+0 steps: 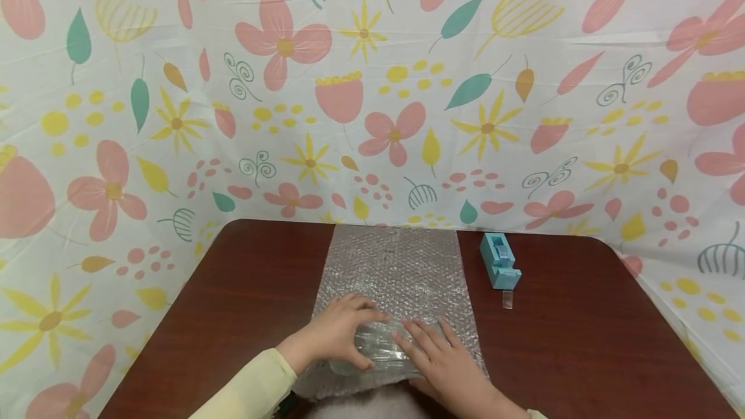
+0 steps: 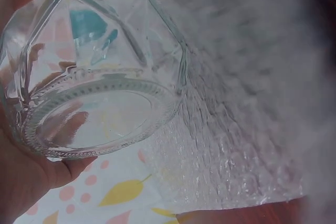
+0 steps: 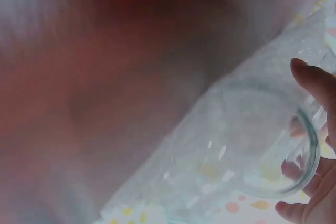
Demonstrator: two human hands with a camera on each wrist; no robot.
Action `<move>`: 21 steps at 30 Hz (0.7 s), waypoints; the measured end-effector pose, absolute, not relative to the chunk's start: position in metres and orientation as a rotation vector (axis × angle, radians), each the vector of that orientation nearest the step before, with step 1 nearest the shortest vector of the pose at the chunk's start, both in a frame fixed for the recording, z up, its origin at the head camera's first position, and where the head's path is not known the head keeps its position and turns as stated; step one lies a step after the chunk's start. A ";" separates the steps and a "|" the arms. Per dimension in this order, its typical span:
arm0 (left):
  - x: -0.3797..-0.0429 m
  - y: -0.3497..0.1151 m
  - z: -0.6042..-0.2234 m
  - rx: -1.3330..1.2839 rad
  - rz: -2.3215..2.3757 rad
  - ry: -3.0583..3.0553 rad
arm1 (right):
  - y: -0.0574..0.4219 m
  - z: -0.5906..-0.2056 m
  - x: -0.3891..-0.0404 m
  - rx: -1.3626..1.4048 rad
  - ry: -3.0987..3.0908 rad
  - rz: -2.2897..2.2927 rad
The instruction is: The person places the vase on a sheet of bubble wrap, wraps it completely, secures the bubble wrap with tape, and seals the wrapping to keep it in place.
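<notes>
A clear, faceted glass vase lies on its side across the near part of a bubble wrap sheet. My left hand grips it near the base end, thumb and fingers curled round it. The left wrist view shows its round, ridged base close up. My right hand rests at the other end, its fingers spread and fairly straight over the glass. In the right wrist view the vase's open rim is beside those fingers, partly behind the wrap's raised near edge.
A light blue tape dispenser stands on the dark brown table, right of the wrap. A short piece of clear tape hangs from its front. Flower-patterned cloth surrounds the table at the back and sides.
</notes>
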State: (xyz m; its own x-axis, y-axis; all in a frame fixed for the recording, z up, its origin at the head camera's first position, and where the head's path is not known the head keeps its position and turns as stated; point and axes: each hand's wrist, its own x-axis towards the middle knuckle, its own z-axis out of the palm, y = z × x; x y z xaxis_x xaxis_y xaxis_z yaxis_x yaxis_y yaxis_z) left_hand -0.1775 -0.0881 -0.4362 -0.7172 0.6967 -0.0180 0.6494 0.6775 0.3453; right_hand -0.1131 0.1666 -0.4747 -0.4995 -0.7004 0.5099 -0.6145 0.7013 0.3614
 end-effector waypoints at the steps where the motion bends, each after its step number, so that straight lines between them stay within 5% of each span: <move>1: -0.178 -0.088 -0.436 1.110 0.478 2.741 | 0.167 -0.472 -0.115 1.003 -2.268 -0.166; 21: -0.166 -0.086 -0.428 1.121 0.281 2.807 | 0.168 -0.450 -0.134 1.146 -2.585 0.007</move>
State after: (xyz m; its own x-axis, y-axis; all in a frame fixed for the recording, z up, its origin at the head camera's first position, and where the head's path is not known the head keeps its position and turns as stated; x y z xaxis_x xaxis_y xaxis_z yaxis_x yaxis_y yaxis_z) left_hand -0.1664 -0.0859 -0.4278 -0.7224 0.6908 -0.0302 0.6712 0.7110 0.2098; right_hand -0.1336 0.1677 -0.4504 -0.6308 -0.7220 0.2843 -0.7236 0.6796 0.1205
